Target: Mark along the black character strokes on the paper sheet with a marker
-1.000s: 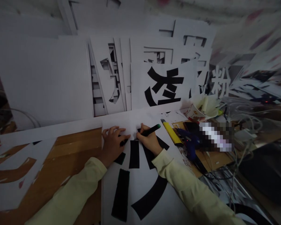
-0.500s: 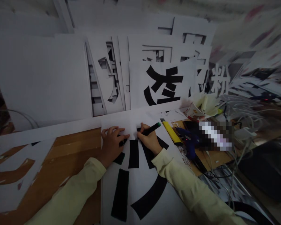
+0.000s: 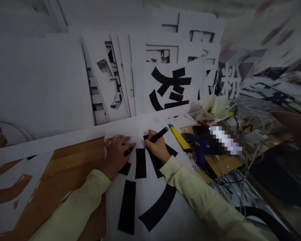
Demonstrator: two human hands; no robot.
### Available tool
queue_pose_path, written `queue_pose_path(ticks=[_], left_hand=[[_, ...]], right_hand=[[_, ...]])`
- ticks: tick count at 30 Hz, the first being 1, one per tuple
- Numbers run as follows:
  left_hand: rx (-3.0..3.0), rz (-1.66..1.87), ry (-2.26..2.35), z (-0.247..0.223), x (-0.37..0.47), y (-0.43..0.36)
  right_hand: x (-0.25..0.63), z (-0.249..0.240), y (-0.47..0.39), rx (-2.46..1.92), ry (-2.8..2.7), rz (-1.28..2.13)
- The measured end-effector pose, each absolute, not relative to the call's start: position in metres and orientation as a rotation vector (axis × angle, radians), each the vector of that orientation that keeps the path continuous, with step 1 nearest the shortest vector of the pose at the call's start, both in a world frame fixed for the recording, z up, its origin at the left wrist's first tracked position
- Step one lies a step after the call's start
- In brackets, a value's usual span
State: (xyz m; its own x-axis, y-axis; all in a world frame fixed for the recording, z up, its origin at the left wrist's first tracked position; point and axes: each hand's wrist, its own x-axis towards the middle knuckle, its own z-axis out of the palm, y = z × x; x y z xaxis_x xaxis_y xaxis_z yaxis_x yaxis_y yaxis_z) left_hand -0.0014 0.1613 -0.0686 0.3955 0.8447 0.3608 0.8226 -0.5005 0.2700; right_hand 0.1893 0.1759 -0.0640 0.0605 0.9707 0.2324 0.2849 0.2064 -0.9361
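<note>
My right hand (image 3: pixel 157 146) grips a dark marker (image 3: pixel 160 134) with a green end, its tip hidden at the fingers. It rests over a black strip on the white sheet (image 3: pixel 140 194). To its left, my left hand (image 3: pixel 117 152) has its fingers spread on the sheet, and a small black cap-like thing shows under its thumb; whether that is held I cannot make out. Between the hands lies a short black strip (image 3: pixel 140 163). Nearer to me are a long black strip (image 3: pixel 126 207) with a green edge and a curved black strip (image 3: pixel 160 207).
A yellow cutter (image 3: pixel 180 138) lies right of my right hand, beside a blue glue gun (image 3: pixel 199 147), a phone (image 3: pixel 205 134) and a paper cup (image 3: pixel 207 115). White cut-out boards lean behind, one bearing a black character (image 3: pixel 173 82). Cables hang at the right.
The whole view has shifted slightly, so things appear a little further left and up. Both hands stay in nearly the same place on the sheet.
</note>
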Motion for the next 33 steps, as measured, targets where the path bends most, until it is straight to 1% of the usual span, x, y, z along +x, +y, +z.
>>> queue_pose_path(ticks=[15, 21, 25, 33], left_hand=[[2.575, 0.68, 1.561, -0.067, -0.001, 0.161], [2.577, 0.675, 1.547, -0.066, -0.001, 0.16], [2.578, 0.698, 1.539, -0.067, -0.002, 0.161], [2.598, 0.708, 1.546, -0.066, -0.001, 0.16]], right_hand=[[0.191, -0.063, 0.176, -1.292, -1.424, 0.831], [0.191, -0.069, 0.177, -1.174, -1.233, 0.753], [0.19, -0.07, 0.175, -1.18, -1.199, 0.717], [0.196, -0.067, 0.166, -1.172, -1.288, 0.821]])
